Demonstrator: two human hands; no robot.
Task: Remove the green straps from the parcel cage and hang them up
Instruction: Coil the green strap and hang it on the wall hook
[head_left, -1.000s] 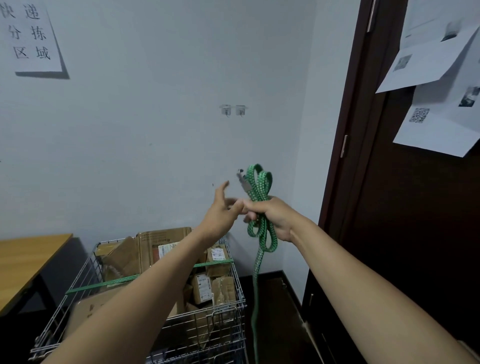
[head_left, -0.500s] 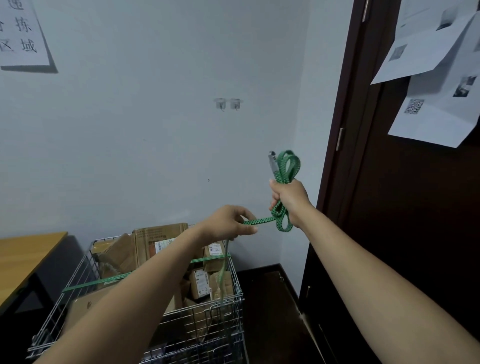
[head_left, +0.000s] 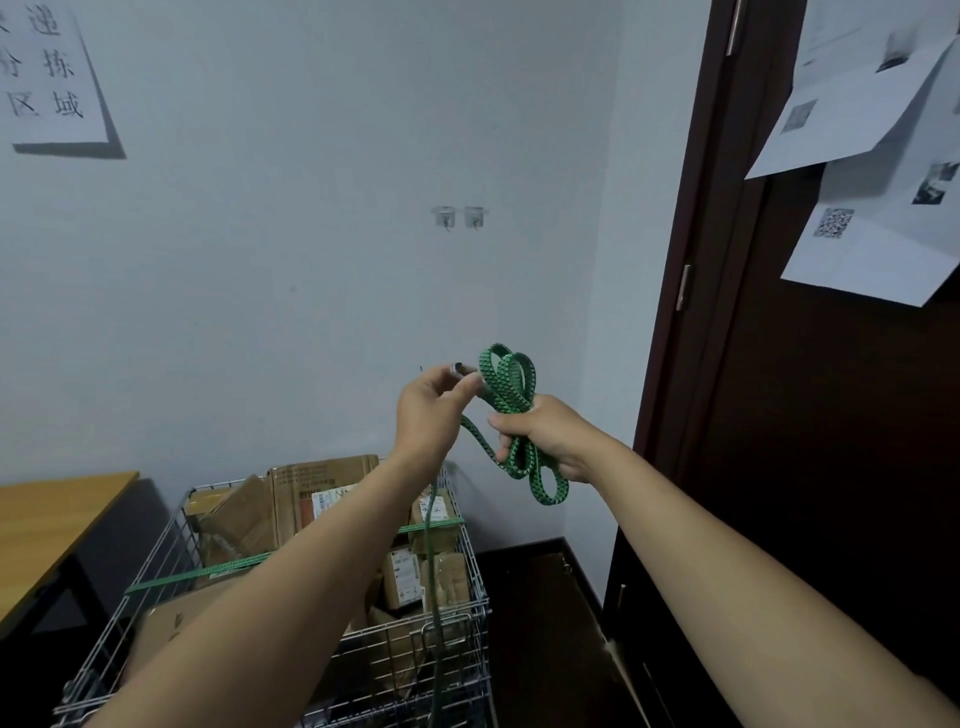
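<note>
Wall (head_left: 311, 260), pale and plain, fills most of the view, and a dark brown door (head_left: 831, 441) stands at the right with white papers (head_left: 872, 156) pinned on it. A paper sign (head_left: 47, 73) with printed characters hangs at the upper left of the wall. Below, a wire parcel cage (head_left: 467, 618) stands near the wall, filled with brown cardboard boxes (head_left: 322, 493). A wooden counter (head_left: 47, 525) is just beside the cage on the left.

One green strap on the cage (head_left: 208, 571) lies stretched across the top of the cage, over the boxes.

Both bare arms reach forward above the cage. The right hand (head_left: 545, 436) has its grip closed fully around a coiled green strap (head_left: 511, 384); loops of it stand up above the fist and other loops hang down under it. The left hand (head_left: 431, 410) is close beside the right one but not touching it. Its grip is narrow, thumb and fingers pinching the metal end piece (head_left: 460, 370) of this same strap. A short part of the strap runs between the two hands, and a thin loose part of it hangs down from the left hand toward the cage.

Two small hooks (head_left: 460, 217) sit side by side on the wall, well above the hands, and nothing hangs on them.
</note>
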